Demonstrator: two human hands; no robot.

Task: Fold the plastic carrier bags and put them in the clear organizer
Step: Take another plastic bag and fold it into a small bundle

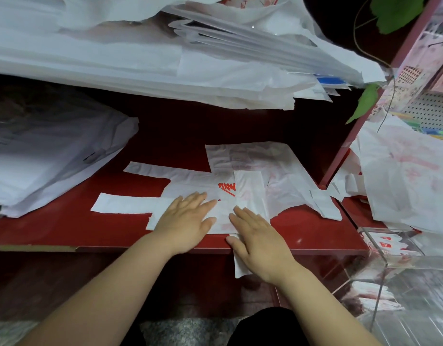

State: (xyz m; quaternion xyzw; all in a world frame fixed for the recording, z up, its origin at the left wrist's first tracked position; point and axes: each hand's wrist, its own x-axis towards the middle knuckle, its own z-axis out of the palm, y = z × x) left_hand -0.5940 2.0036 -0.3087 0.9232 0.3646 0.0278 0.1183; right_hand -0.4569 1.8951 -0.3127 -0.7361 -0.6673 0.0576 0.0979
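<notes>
**A:** Two hands are counted, the left hand [188,221] and the right hand [258,242]. Two bags are laid flat on the red shelf [65,228].

**B:** Confirmed. The printed bag [190,186] is spread at the shelf's front, handles toward its left end. A second bag [280,168] lies further back, toward the shelf's right post.

**A:** One clear organizer [393,268] is seen below the shelf's right front corner, with folded bags inside it.

**B:** Three heaps are noted too: an upper stack [140,61] above the shelf, a left pile [53,161] on its left end, and a right heap [405,176] beyond its right post.

**A:** And the fingers?

**B:** All are held straight and close together, with nothing gripped. The printed bag is pressed flat under the left palm. A folded strip [250,191], hanging over the shelf's front edge, is pinned under the right.
</notes>
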